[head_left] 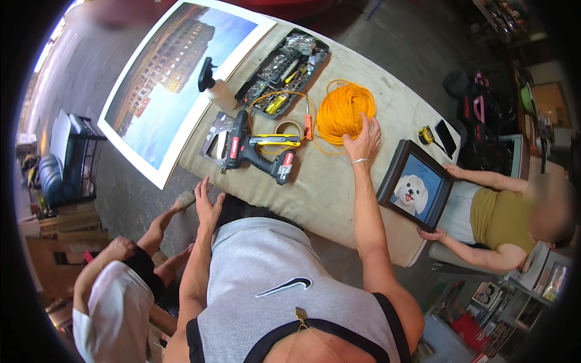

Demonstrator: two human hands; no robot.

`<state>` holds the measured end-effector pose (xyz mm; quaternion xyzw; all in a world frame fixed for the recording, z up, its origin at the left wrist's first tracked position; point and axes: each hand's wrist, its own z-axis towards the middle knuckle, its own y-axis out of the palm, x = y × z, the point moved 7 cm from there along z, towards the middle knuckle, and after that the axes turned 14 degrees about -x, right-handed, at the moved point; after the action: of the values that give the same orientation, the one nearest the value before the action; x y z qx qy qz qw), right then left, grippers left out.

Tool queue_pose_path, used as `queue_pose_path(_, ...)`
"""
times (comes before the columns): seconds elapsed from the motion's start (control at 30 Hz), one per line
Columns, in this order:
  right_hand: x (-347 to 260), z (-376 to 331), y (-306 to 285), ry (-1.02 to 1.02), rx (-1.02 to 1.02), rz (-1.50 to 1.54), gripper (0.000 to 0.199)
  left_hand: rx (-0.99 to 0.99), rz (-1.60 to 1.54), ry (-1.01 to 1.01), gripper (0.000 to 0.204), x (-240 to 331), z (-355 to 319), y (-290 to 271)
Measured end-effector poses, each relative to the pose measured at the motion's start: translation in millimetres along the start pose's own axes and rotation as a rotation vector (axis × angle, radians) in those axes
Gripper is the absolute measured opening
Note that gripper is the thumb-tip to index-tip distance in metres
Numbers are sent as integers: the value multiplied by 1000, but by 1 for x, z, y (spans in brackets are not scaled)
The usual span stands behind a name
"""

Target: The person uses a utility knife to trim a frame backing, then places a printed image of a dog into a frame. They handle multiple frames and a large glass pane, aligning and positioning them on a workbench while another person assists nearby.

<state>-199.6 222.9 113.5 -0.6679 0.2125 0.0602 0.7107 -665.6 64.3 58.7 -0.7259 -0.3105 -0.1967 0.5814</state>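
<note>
My right hand reaches across the cloth-covered table and rests on the near edge of a coil of orange cord, fingers spread. My left hand is flat and open at the table's near left edge, holding nothing. A red and black cordless drill lies between the two hands, with a yellow utility knife and a roll of tape beside it.
A large city print, a spray bottle and an open tray of small parts lie further back. A seated person at right holds a framed dog picture. Another person crouches at lower left. A tape measure and phone sit far right.
</note>
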Motion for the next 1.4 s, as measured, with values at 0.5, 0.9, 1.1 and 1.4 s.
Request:
queue_pose_path(0.5,-18,22,96,355,-358,679,99,-162,-37,110,66,-9,25,22)
queue_pose_path(0.9,7,-63,23,290,27,777,44,-143,-45,318,59,32,67,-2)
queue_pose_path(1.1,35,-162,22,533,73,948,34,-119,37,617,58,116,101,-12)
queue_pose_path(1.4,167,-55,-34,242,129,702,28,-249,277,866,90,268,110,62)
